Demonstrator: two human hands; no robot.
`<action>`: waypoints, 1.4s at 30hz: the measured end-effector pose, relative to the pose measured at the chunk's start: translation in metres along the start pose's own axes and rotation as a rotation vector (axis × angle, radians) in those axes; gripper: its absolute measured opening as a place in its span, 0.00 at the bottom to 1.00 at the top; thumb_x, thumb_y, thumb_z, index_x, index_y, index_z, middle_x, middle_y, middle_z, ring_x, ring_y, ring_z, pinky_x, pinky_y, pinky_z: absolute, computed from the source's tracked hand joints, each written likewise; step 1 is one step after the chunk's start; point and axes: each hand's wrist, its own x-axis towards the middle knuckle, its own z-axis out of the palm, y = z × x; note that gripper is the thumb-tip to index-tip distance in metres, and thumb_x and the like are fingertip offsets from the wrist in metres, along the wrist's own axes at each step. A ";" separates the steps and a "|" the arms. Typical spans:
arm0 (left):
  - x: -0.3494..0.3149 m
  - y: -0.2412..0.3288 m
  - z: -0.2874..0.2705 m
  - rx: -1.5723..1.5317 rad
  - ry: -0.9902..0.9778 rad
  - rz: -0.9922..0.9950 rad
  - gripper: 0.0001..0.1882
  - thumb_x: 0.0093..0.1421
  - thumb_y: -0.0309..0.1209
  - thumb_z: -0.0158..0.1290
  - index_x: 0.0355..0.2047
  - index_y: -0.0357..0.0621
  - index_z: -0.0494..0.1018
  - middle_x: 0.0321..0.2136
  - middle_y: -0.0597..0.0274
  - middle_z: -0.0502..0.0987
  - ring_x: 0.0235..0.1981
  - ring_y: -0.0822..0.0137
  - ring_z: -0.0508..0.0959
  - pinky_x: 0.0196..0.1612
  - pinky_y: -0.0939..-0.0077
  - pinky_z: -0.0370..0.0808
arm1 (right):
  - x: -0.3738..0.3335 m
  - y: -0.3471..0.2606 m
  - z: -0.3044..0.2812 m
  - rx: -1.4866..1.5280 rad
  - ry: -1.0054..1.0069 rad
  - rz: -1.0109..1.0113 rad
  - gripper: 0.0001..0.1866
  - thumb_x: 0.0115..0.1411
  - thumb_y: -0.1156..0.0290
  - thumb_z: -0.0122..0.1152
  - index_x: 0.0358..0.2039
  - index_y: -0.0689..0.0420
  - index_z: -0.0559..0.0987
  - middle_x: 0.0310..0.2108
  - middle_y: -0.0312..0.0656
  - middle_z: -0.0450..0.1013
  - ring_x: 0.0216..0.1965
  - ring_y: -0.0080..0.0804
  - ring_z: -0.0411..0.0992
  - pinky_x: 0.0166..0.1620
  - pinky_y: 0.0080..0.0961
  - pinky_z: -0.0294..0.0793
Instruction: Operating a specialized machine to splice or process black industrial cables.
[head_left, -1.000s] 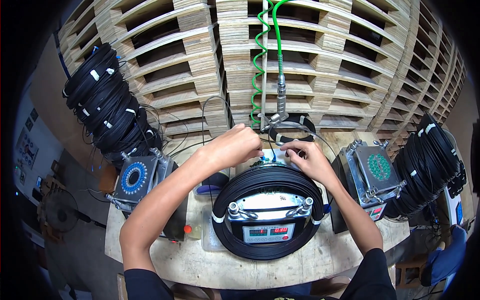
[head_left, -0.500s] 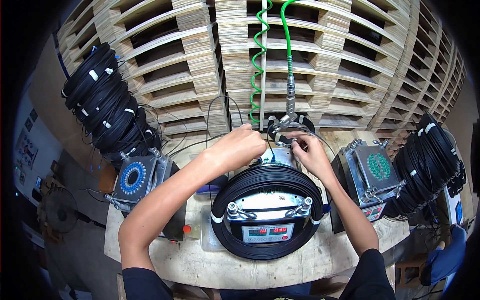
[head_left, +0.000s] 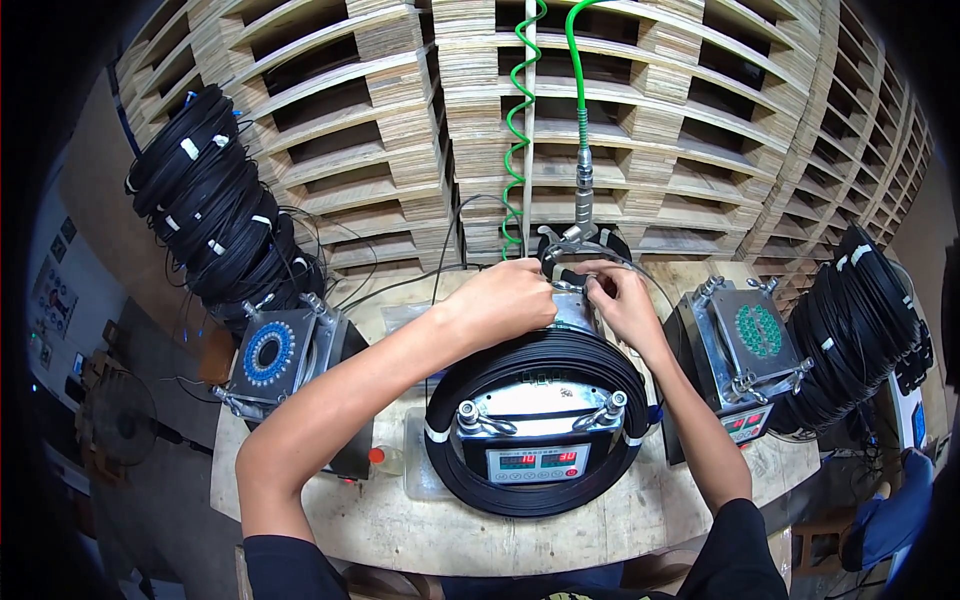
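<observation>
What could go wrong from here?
The thin black cable arching up beyond the left hand might snag. The large cable coil is looped around the middle device, so a careless tug could shift it. The small red-capped bottle near the left forearm might get knocked.

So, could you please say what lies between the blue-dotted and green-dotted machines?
In the head view, mainly a third machine with a black cable coil around its display.
</observation>
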 end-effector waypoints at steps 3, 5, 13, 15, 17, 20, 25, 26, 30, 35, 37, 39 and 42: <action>0.003 0.005 0.004 0.033 0.027 -0.005 0.05 0.49 0.29 0.56 0.18 0.48 0.80 0.20 0.62 0.80 0.28 0.62 0.82 0.41 0.69 0.77 | 0.000 0.001 0.005 0.009 0.023 -0.007 0.12 0.58 0.78 0.55 0.40 0.63 0.83 0.24 0.42 0.77 0.23 0.24 0.70 0.30 0.24 0.70; 0.005 0.006 0.007 0.024 0.015 0.009 0.05 0.49 0.29 0.57 0.18 0.48 0.80 0.21 0.61 0.80 0.28 0.61 0.83 0.41 0.69 0.78 | 0.001 0.001 0.003 -0.014 0.038 -0.027 0.12 0.57 0.78 0.55 0.40 0.63 0.83 0.23 0.42 0.76 0.23 0.24 0.70 0.30 0.25 0.70; -0.011 0.001 0.005 -0.092 0.130 0.005 0.05 0.50 0.29 0.56 0.23 0.44 0.80 0.29 0.60 0.81 0.38 0.59 0.82 0.46 0.68 0.78 | 0.003 0.010 0.010 0.041 0.060 -0.006 0.14 0.56 0.78 0.55 0.41 0.62 0.83 0.20 0.36 0.71 0.22 0.19 0.65 0.29 0.23 0.67; -0.017 0.003 -0.014 -0.128 0.187 0.030 0.07 0.50 0.28 0.57 0.30 0.41 0.79 0.34 0.59 0.80 0.42 0.59 0.79 0.47 0.67 0.77 | 0.003 0.016 0.008 0.073 0.081 -0.017 0.14 0.56 0.77 0.55 0.42 0.60 0.83 0.22 0.36 0.71 0.24 0.19 0.66 0.30 0.22 0.67; -0.029 0.006 -0.031 -0.218 0.574 -0.123 0.13 0.47 0.24 0.59 0.36 0.41 0.79 0.35 0.60 0.80 0.41 0.58 0.79 0.47 0.65 0.77 | 0.007 0.032 0.009 0.108 0.072 -0.032 0.15 0.56 0.76 0.55 0.42 0.59 0.83 0.23 0.36 0.71 0.25 0.19 0.66 0.30 0.22 0.67; -0.048 -0.009 -0.036 -0.423 0.843 -0.466 0.15 0.54 0.19 0.57 0.42 0.42 0.79 0.35 0.55 0.81 0.39 0.57 0.80 0.46 0.66 0.76 | 0.013 0.041 0.008 0.005 0.052 0.037 0.13 0.59 0.70 0.59 0.43 0.59 0.83 0.29 0.39 0.78 0.29 0.20 0.73 0.36 0.21 0.74; -0.076 -0.055 0.040 -1.244 1.054 -1.066 0.17 0.72 0.36 0.44 0.52 0.37 0.73 0.35 0.61 0.81 0.38 0.70 0.79 0.45 0.76 0.75 | 0.039 0.064 0.020 -0.160 -0.009 0.122 0.20 0.60 0.55 0.64 0.44 0.58 0.83 0.38 0.48 0.81 0.39 0.35 0.80 0.45 0.29 0.77; -0.088 -0.061 0.060 -1.239 0.918 -1.092 0.19 0.73 0.39 0.44 0.52 0.37 0.74 0.36 0.61 0.81 0.39 0.70 0.79 0.45 0.76 0.74 | 0.042 0.052 0.025 -0.163 -0.064 0.136 0.22 0.59 0.52 0.65 0.45 0.57 0.83 0.40 0.50 0.81 0.42 0.39 0.80 0.48 0.31 0.77; -0.073 -0.042 0.095 -1.186 0.328 -0.718 0.26 0.72 0.49 0.44 0.50 0.40 0.79 0.44 0.58 0.82 0.48 0.66 0.79 0.53 0.68 0.74 | 0.053 0.038 0.027 -0.395 -0.221 0.174 0.35 0.49 0.38 0.68 0.45 0.57 0.83 0.46 0.56 0.78 0.48 0.49 0.77 0.52 0.36 0.75; -0.037 -0.045 0.087 -1.048 -0.023 -0.489 0.24 0.71 0.46 0.46 0.44 0.37 0.80 0.41 0.55 0.81 0.41 0.65 0.78 0.49 0.72 0.73 | 0.078 0.030 0.017 -0.522 -0.511 0.303 0.37 0.47 0.38 0.71 0.43 0.60 0.82 0.43 0.55 0.78 0.39 0.46 0.80 0.44 0.38 0.80; -0.037 -0.047 0.087 -0.988 -0.129 -0.489 0.22 0.70 0.45 0.48 0.42 0.36 0.80 0.41 0.55 0.81 0.42 0.65 0.78 0.49 0.72 0.73 | 0.081 0.028 0.019 -0.435 -0.400 0.490 0.43 0.43 0.42 0.75 0.54 0.56 0.78 0.56 0.53 0.74 0.54 0.48 0.75 0.55 0.41 0.76; -0.050 -0.051 0.095 -1.126 -0.029 -0.420 0.19 0.69 0.42 0.51 0.39 0.35 0.81 0.42 0.55 0.81 0.42 0.65 0.78 0.48 0.71 0.73 | 0.079 0.021 0.024 -0.390 -0.382 0.517 0.39 0.44 0.45 0.74 0.52 0.58 0.79 0.55 0.53 0.74 0.56 0.49 0.74 0.57 0.43 0.75; -0.043 -0.051 0.101 -1.138 0.017 -0.393 0.18 0.67 0.40 0.53 0.42 0.36 0.81 0.46 0.53 0.80 0.45 0.63 0.78 0.50 0.69 0.73 | 0.078 0.037 0.015 -0.150 -0.158 0.692 0.30 0.50 0.51 0.68 0.44 0.64 0.81 0.44 0.53 0.79 0.40 0.44 0.81 0.37 0.40 0.84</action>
